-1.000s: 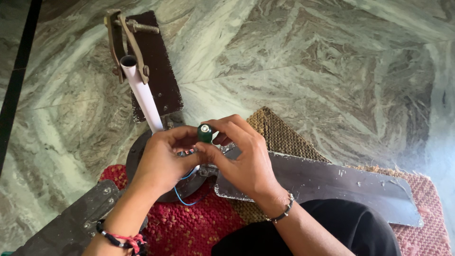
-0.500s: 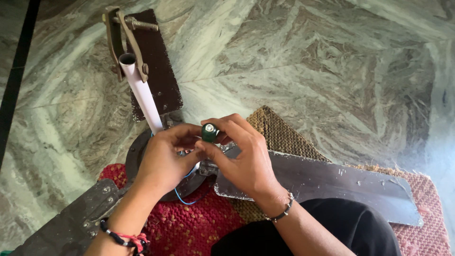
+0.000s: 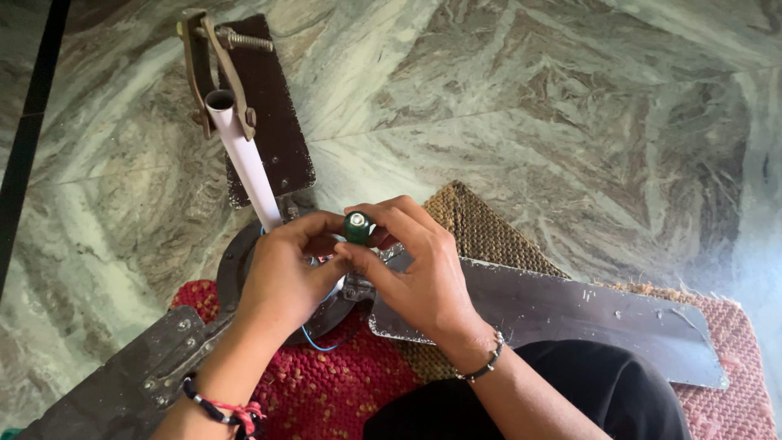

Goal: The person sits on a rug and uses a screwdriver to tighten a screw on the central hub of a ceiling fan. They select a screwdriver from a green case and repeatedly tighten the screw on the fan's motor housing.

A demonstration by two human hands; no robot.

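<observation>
My left hand (image 3: 283, 273) and my right hand (image 3: 415, 265) meet over the round hub (image 3: 230, 269) of a dark ceiling fan lying on the floor. Between the fingertips of both hands sits a small green cylinder (image 3: 358, 226) with a metal end facing up. A white pipe (image 3: 244, 163) rises from the hub towards the upper left. One dark fan blade (image 3: 562, 314) stretches right under my right wrist, another blade (image 3: 122, 383) runs to the lower left. A thin blue wire (image 3: 314, 341) loops out below my left hand.
A third blade (image 3: 273, 114) lies under the pipe, with a metal hanger clamp and spring (image 3: 216, 57) at the pipe's top. A red mat (image 3: 342, 391) and a brown woven mat (image 3: 481, 224) lie under the fan on a green marble floor (image 3: 570, 106). My dark-clothed leg (image 3: 586, 391) is at the bottom.
Both hands stay on the green cylinder above the hub. It has tipped slightly, so its metal end now faces up more.
</observation>
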